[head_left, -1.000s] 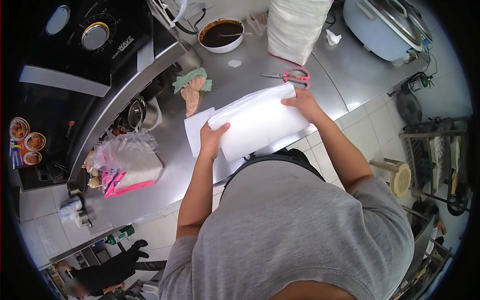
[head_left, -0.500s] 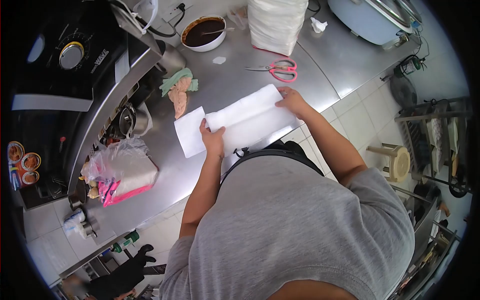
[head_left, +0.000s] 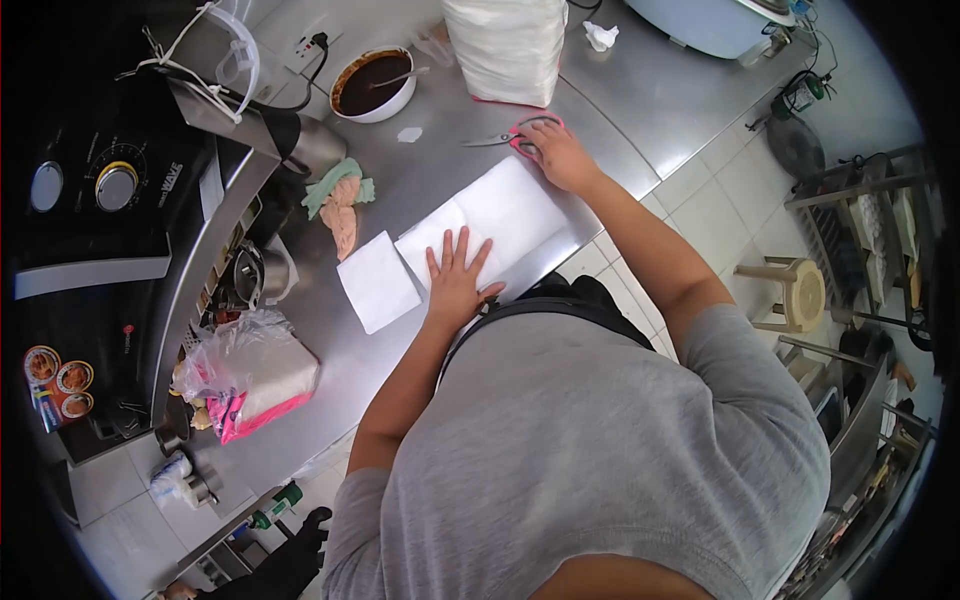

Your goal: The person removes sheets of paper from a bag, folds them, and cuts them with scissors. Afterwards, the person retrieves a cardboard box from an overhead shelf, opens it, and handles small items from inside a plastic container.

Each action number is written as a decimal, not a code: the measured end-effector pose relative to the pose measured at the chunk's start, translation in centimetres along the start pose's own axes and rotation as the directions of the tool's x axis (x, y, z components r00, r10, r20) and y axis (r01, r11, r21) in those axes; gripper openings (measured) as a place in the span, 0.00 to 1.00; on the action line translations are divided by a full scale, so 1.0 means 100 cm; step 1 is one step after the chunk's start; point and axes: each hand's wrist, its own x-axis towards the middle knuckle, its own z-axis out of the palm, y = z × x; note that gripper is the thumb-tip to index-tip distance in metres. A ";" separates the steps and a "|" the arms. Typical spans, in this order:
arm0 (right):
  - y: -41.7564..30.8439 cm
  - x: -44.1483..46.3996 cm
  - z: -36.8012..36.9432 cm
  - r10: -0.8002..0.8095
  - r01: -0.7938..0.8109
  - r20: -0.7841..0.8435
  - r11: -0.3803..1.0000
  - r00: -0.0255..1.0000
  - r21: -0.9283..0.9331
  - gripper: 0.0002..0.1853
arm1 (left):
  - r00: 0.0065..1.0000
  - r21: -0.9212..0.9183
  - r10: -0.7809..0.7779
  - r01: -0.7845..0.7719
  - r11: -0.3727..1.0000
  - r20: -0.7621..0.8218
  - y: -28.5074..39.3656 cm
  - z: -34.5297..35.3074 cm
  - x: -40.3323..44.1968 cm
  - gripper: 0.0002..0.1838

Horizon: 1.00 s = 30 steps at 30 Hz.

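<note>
Right of "WAVE" lettering point(head_left: 171, 179), the left hand point(head_left: 458, 284) touches white sheets point(head_left: 518, 205).

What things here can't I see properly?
All in the head view:
Scissors: handles partly covered by the right hand.
White paper: partly hidden by the left hand.
Big light-blue pot: cut off by the top edge.
Other person: cut off by the bottom edge.
</note>
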 end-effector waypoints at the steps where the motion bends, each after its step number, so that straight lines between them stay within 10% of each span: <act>1: 0.007 0.002 0.002 0.008 -0.006 0.036 0.997 0.999 -0.070 0.22 | 1.000 0.002 -0.007 0.007 1.000 0.019 0.005 -0.004 0.000 0.41; 13: 0.022 -0.069 -0.067 0.219 -0.112 0.299 0.935 0.929 -0.337 0.18 | 0.987 -0.027 -0.115 0.119 0.993 0.116 0.073 0.006 -0.021 0.45; 21: 0.016 -0.105 -0.074 0.257 -0.138 0.302 0.921 0.918 -0.365 0.18 | 0.957 -0.172 -0.024 -0.027 0.985 -0.290 0.095 0.006 -0.037 0.30; 23: 0.027 -0.119 -0.072 0.299 -0.214 0.281 0.931 0.912 -0.296 0.23 | 0.938 -0.737 -0.319 0.312 0.600 0.137 0.104 0.029 -0.051 0.25; 25: 0.034 -0.135 -0.081 0.432 -0.437 0.311 0.898 0.847 -0.056 0.28 | 0.818 -0.860 -0.280 0.506 -0.064 0.503 0.115 0.045 -0.053 0.21; 28: 0.026 -0.177 -0.104 0.503 -0.710 0.508 0.573 0.699 0.409 0.37 | 0.749 -0.563 -0.186 0.285 -0.775 0.636 0.122 0.063 -0.044 0.21; 30: 0.026 -0.217 -0.106 0.401 -0.730 0.615 0.285 0.679 0.621 0.36 | 0.729 -0.566 -0.313 0.123 -0.815 0.609 0.125 0.070 -0.030 0.21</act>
